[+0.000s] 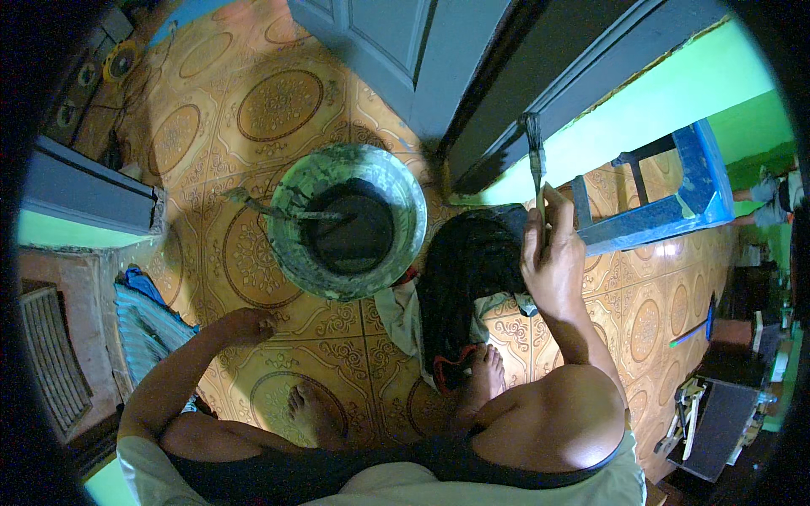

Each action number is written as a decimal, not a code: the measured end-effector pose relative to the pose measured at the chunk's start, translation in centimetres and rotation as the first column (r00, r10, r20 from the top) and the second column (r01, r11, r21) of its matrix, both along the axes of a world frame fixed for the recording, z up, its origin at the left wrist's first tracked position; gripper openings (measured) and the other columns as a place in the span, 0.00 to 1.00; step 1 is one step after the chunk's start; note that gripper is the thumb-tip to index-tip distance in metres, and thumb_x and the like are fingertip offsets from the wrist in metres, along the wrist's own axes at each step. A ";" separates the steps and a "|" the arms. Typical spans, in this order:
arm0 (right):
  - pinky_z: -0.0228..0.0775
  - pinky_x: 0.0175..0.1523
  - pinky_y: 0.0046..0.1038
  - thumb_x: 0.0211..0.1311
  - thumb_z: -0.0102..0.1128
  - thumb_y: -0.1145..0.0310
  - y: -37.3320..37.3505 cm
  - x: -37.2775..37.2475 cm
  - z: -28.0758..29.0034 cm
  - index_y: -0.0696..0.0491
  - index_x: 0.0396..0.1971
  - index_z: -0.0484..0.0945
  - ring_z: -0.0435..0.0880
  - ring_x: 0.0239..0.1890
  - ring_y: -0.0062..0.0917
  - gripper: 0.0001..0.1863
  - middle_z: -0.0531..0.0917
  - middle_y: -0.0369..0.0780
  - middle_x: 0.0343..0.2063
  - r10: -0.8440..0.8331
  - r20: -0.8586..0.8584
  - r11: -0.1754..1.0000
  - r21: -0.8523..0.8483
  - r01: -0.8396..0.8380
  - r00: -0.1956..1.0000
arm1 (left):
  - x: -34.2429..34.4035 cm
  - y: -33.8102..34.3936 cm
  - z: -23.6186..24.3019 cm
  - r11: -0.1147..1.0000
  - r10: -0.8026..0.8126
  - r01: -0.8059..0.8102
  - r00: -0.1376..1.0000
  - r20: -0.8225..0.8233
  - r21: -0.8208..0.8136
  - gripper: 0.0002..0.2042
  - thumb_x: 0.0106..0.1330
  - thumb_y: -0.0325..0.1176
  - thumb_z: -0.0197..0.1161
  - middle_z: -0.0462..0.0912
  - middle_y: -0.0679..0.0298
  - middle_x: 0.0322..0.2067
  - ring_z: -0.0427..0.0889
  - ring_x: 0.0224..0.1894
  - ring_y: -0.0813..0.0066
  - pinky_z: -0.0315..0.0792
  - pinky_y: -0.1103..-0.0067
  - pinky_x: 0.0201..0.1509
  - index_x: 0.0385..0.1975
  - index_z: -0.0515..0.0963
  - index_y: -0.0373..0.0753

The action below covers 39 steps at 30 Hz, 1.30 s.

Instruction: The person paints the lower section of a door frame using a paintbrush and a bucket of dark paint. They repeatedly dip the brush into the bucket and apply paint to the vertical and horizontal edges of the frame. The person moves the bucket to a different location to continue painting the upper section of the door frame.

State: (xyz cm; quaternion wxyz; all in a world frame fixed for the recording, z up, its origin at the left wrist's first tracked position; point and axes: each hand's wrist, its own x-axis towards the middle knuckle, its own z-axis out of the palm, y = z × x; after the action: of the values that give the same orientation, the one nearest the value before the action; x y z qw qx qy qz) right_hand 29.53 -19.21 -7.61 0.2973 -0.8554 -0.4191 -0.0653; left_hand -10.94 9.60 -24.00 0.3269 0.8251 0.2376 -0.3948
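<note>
My right hand grips a paintbrush by its handle, bristles pointing up and away from me. Its dark, paint-coated bristles meet the grey door frame beside the bright green wall. Over my left knee, my left hand hangs with its fingers curled, and nothing shows in them. Ahead of it on the floor stands a paint-smeared bucket with dark grey paint inside. A paint-crusted stick-like tool lies over the bucket's left rim, one end inside.
Dark cloth lies bunched between the bucket and my right foot. A grey door stands ahead. The blue frame-like object is at the right. Striped blue fabric lies at the left. Patterned tiles cover the floor.
</note>
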 end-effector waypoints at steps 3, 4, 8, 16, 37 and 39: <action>0.76 0.36 0.45 0.68 0.53 0.74 -0.2 0.0 -0.3 0.59 0.61 0.62 0.84 0.33 0.54 0.23 0.82 0.57 0.36 0.066 0.123 0.989 0.124 -0.082 0.990 | -2.8 1.2 -3.5 1.000 -0.019 0.020 0.996 0.085 -0.009 0.19 0.70 0.49 0.55 0.84 0.49 0.44 0.84 0.46 0.52 0.77 0.61 0.53 0.52 0.78 0.43; 0.76 0.36 0.45 0.68 0.53 0.74 0.3 0.0 0.2 0.59 0.61 0.62 0.84 0.34 0.54 0.24 0.82 0.57 0.36 0.080 0.115 0.978 0.184 -0.100 0.990 | -4.8 2.1 -6.3 0.999 -0.033 0.037 0.990 0.140 -0.029 0.19 0.70 0.48 0.55 0.84 0.49 0.43 0.84 0.45 0.52 0.77 0.61 0.53 0.52 0.79 0.43; 0.78 0.38 0.39 0.68 0.53 0.77 0.9 0.4 1.2 0.61 0.60 0.64 0.86 0.35 0.43 0.21 0.82 0.55 0.35 0.012 0.151 0.997 0.072 -0.023 0.988 | -1.5 0.8 -3.8 0.985 -0.164 0.164 0.986 0.014 0.048 0.18 0.69 0.47 0.55 0.85 0.51 0.42 0.84 0.45 0.53 0.77 0.62 0.52 0.49 0.80 0.43; 0.77 0.42 0.47 0.67 0.54 0.73 -0.2 0.3 -4.0 0.58 0.60 0.64 0.83 0.40 0.57 0.23 0.81 0.60 0.41 0.011 -0.059 0.977 -0.212 -0.023 0.998 | -1.1 0.5 -1.8 0.999 -0.027 0.028 0.997 0.069 -0.018 0.16 0.69 0.45 0.56 0.86 0.54 0.42 0.85 0.44 0.56 0.77 0.63 0.51 0.49 0.80 0.43; 0.72 0.39 0.39 0.69 0.54 0.64 -5.1 -1.5 -15.3 0.58 0.44 0.72 0.84 0.32 0.42 0.13 0.82 0.51 0.28 -0.020 -0.743 0.997 -0.069 -0.046 0.669 | -2.9 1.5 -4.9 0.988 -0.140 0.146 0.984 0.109 -0.045 0.22 0.72 0.42 0.54 0.81 0.58 0.54 0.83 0.48 0.59 0.77 0.68 0.54 0.64 0.69 0.44; 0.69 0.36 0.28 0.72 0.52 0.64 -5.2 -1.5 -15.9 0.59 0.44 0.73 0.78 0.29 0.26 0.12 0.78 0.41 0.26 -0.022 -0.721 0.999 -0.047 -0.016 0.692 | -2.2 1.3 -4.5 0.990 -0.118 0.126 0.987 0.112 -0.064 0.22 0.73 0.42 0.54 0.81 0.59 0.54 0.83 0.47 0.60 0.77 0.69 0.54 0.64 0.69 0.44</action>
State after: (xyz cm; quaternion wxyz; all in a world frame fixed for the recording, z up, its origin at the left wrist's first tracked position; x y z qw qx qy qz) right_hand 28.05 -24.40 -23.50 0.4165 -0.8202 -0.2690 0.2853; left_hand -13.11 10.87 -28.46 0.3436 0.8461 0.1543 -0.3772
